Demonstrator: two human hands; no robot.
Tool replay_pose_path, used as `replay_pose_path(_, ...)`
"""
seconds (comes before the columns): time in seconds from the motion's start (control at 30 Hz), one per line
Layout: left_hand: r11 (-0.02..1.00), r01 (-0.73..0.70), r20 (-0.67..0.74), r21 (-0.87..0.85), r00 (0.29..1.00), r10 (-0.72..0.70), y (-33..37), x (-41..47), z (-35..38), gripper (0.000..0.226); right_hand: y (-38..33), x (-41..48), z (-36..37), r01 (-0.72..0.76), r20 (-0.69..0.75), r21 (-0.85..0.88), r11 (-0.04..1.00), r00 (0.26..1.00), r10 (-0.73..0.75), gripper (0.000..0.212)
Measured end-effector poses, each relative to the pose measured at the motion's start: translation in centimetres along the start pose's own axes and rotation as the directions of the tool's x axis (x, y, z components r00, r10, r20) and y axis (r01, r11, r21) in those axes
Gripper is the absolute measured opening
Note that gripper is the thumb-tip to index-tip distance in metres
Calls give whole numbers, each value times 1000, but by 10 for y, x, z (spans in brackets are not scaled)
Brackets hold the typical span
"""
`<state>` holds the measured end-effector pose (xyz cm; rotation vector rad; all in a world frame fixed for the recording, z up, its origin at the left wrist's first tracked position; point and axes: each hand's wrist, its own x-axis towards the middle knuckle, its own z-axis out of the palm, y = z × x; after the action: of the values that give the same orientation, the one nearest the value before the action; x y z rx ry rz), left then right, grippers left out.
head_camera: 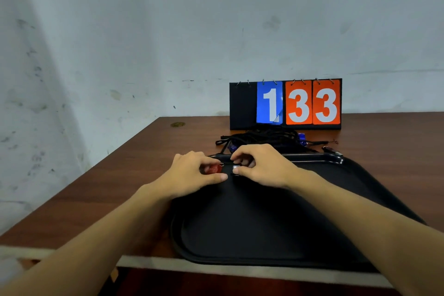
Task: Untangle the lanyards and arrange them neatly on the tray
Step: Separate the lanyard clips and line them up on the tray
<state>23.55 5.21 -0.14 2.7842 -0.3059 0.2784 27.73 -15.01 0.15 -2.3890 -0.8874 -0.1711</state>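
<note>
Left hand: fingers pinch small red plastic fob.
Right hand: fingers pinch silver metal clip beside it.
Black cord lanyard tangle: just beyond fingers, right hand nearer.

Black lanyards with blue tags lie tangled in a heap just beyond the fingers, which pinch a red tag and a silver clip above the far end of the flat black tray.
</note>
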Motion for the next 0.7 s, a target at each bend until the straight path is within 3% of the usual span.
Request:
replay_pose_path(0.13,916,30,-30,-401,998,-46,-7,-7,10,31,0,-6,13,1,-106,86,996,994,8,23)
replay_pose_path(0.33,887,-14,-28,-461,1000,1,-9,-3,11,29,-1,-8,15,77,-85,23,997,994,-75,31)
replay_pose_path(0.7,861,-40,-38,-507,999,24,-11,-5,11,36,0,-8,15,56,-71,71,996,996,-51,35)
